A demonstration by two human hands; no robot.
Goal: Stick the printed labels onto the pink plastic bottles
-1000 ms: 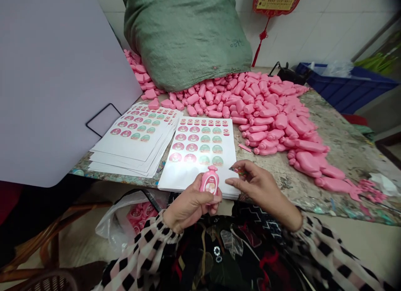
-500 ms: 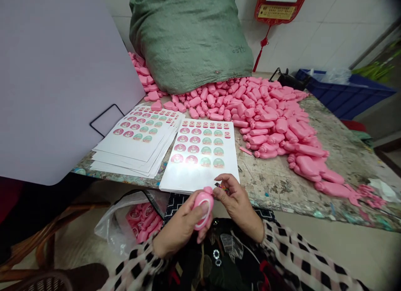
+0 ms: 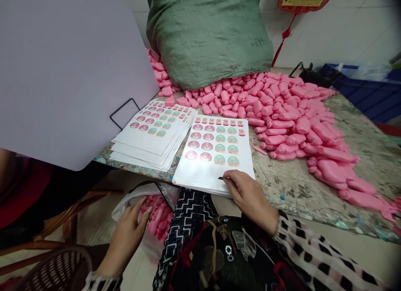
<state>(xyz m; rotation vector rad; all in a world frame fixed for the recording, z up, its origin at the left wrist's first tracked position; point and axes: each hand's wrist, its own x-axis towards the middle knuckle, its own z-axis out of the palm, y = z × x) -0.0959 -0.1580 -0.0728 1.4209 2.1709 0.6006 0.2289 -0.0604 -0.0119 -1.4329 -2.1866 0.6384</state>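
Observation:
My left hand (image 3: 130,230) is beside the clear plastic bag (image 3: 120,205), low on the left, with fingers apart and nothing in them. In the bag lie several pink bottle-shaped pieces (image 3: 158,218), some with oval labels. My right hand (image 3: 249,195) is above the lower edge of the front sticker sheet (image 3: 196,176), pinching a small tool with a dark, flat tip (image 3: 221,178); the fingers hide the rest of it. Printed on the sheet are rows of pink and green rounded stickers, with small red-and-cream ones along the top.
A stack of more sticker sheets (image 3: 139,155) lies to the left, by a large pale panel (image 3: 62,73). Pink bottle-shaped pieces (image 3: 291,119) cover the back and right of the worn table (image 3: 291,186). Behind them rest a green sack (image 3: 209,36) and a blue crate (image 3: 363,94).
My left hand has let go of the pink bottle-shaped piece and moved left and down to the bag. My right hand has shifted over the sheet's edge, and the view has turned left.

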